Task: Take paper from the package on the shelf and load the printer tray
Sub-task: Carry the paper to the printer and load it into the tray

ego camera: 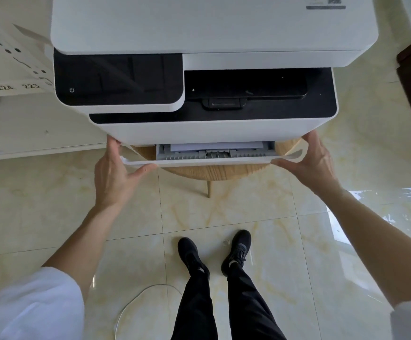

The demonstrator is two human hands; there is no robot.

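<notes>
You face a white printer [214,23] with black panels, on a pale woodgrain table [199,171]; the floor [261,204] is cream marble-veined tile, your shoes [192,256] black.

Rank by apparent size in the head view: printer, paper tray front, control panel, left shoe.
Printer
Control panel
Paper tray front, a long, thin strip
Left shoe
The last two look close; not firmly ranked.

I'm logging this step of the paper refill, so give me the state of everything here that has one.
paper tray: partly pulled out, white sheets inside
printer: standing on a round wooden table, screen dark
left hand: gripping the tray's left front corner
right hand: gripping the tray's right front corner
white cable: lying loose on the floor
</notes>
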